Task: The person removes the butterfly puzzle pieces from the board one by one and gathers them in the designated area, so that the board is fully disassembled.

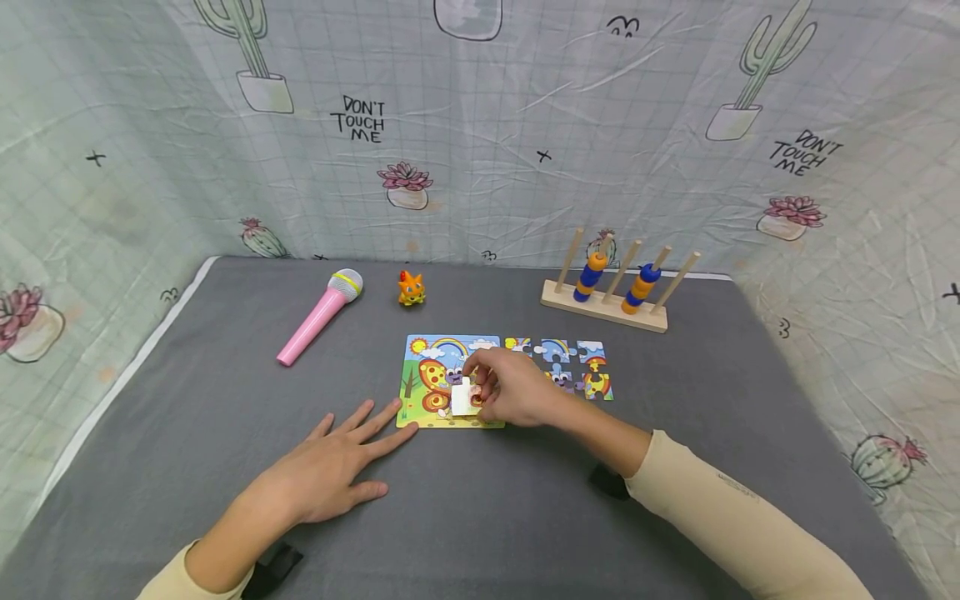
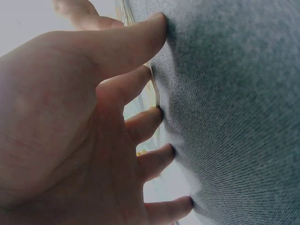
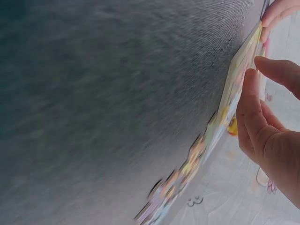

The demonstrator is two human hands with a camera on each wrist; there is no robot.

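Note:
A jigsaw puzzle board (image 1: 416, 350) with a printed butterfly, sun and rainbow lies on the grey table. My right hand (image 1: 517, 389) is over its lower right part, fingers bent, and pinches a small puzzle piece (image 1: 462, 401) that shows a white face with a knob on top. The piece's grip is not clear in the right wrist view, where thumb and fingertips lie close together. My left hand (image 1: 333, 462) is spread flat, two fingertips touching the board's left edge. Loose puzzle pieces (image 1: 597, 386) lie right of the board, some partly behind my right hand.
A pink toy microphone (image 1: 318, 321) lies at the back left, beside a small orange toy figure (image 1: 411, 288). At the back right stands a wooden peg rack (image 1: 600, 310) with blue and orange beads. A printed cloth (image 1: 480, 125) hangs behind the table.

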